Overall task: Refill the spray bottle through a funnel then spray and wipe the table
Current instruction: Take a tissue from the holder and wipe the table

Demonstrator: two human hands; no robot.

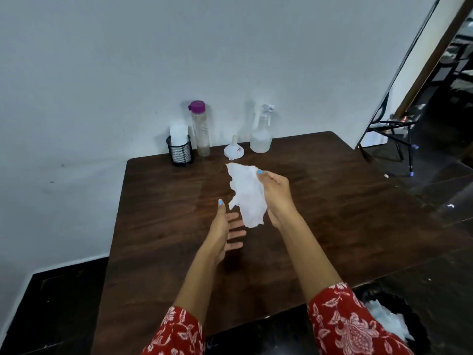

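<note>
My right hand holds a crumpled white tissue above the middle of the dark wooden table. My left hand hovers just below and left of the tissue, palm up, fingers spread, holding nothing. At the back edge stand a clear spray bottle with a white trigger head and a white funnel resting wide end down. A tall clear bottle with a purple cap stands to the funnel's left.
A black mesh holder with white tissues stands at the back left, against the white wall. A dark bin with white tissue inside sits on the floor at lower right. A black metal stand is beyond the table's right side.
</note>
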